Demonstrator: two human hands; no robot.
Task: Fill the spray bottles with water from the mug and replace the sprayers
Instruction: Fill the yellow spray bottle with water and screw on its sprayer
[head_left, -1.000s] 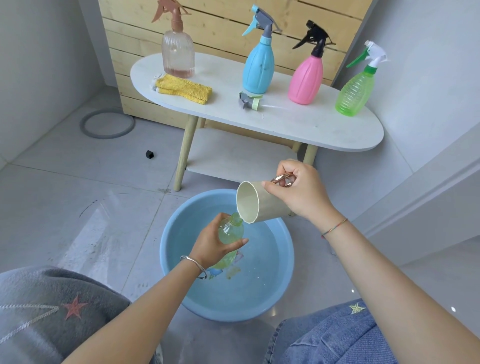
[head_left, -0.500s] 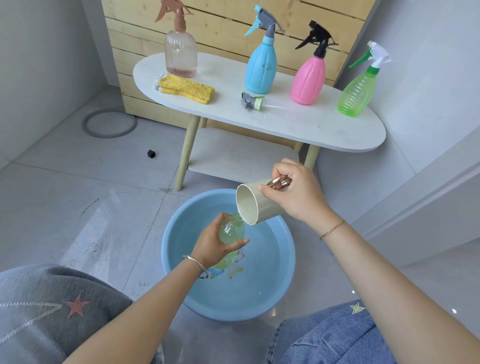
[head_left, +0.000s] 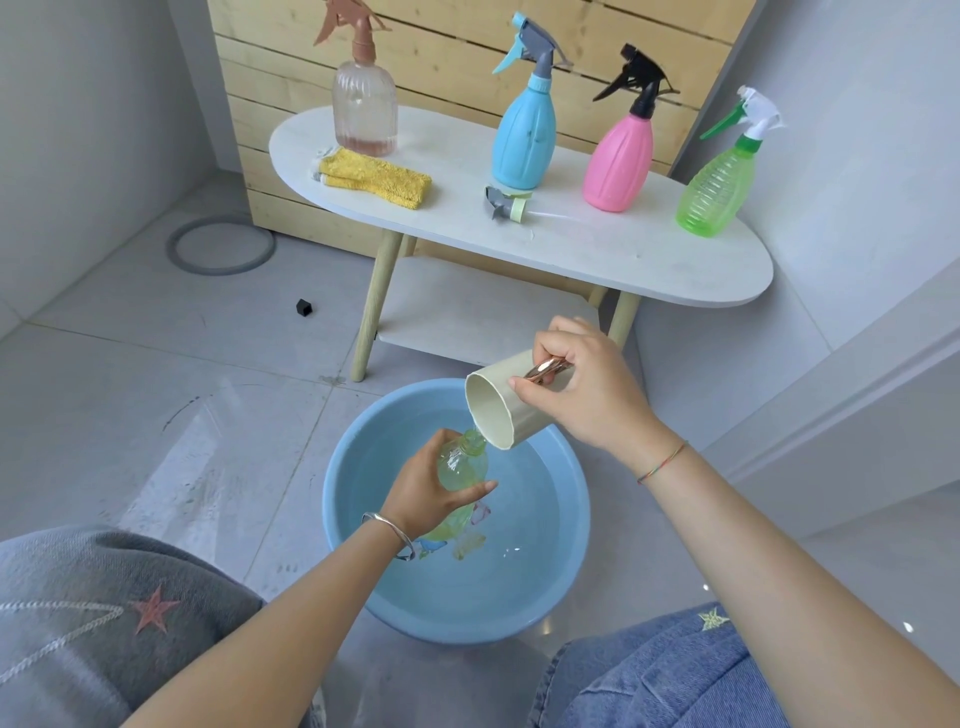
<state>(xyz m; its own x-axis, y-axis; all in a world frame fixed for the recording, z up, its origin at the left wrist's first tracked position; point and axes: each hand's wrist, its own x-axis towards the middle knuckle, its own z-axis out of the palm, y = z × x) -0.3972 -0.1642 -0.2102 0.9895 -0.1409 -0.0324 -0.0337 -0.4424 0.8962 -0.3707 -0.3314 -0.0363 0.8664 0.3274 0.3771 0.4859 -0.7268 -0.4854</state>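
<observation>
Left hand (head_left: 423, 499) grips the bottle (head_left: 462, 467) over the basin (head_left: 571, 571) for spills; right hand (head_left: 582, 387) tips the mug (head_left: 498, 410) into it.

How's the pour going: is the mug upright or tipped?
Tipped: the mug lies nearly sideways in the right hand, rim over the held green bottle.

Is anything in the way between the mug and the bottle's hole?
Nothing visible is. The tilted mug has its rim right at the open neck of the bottle in the left hand.
</observation>
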